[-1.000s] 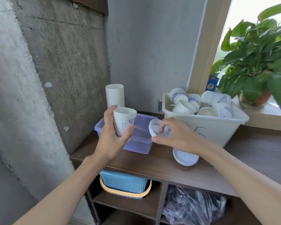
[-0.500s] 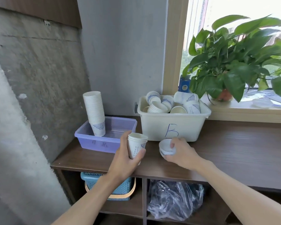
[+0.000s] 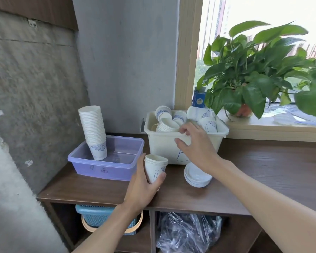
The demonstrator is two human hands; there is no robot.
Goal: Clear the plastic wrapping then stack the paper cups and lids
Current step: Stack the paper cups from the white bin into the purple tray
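My left hand (image 3: pixel 141 185) grips a short stack of white paper cups (image 3: pixel 155 168) with blue print, held just above the wooden shelf top. My right hand (image 3: pixel 195 145) hovers with loosely spread fingers at the front rim of the white bin (image 3: pixel 162 145), holding nothing. The bin holds several loose paper cups (image 3: pixel 169 123) lying at all angles. A small pile of white lids (image 3: pixel 197 177) lies on the shelf in front of the bin, below my right wrist. A tall stack of cups (image 3: pixel 94 130) stands in the purple tray (image 3: pixel 106 166).
The wooden shelf top (image 3: pixel 263 170) runs to the right below a windowsill with a potted plant (image 3: pixel 259 75). A concrete wall closes the left side. Below the top sit a blue basket (image 3: pixel 97 218) and crumpled plastic wrapping (image 3: pixel 188 234).
My right hand has let go of the lid on the lid pile and risen to the white bin's rim. My left hand still holds the cup stack. The view has pulled back.
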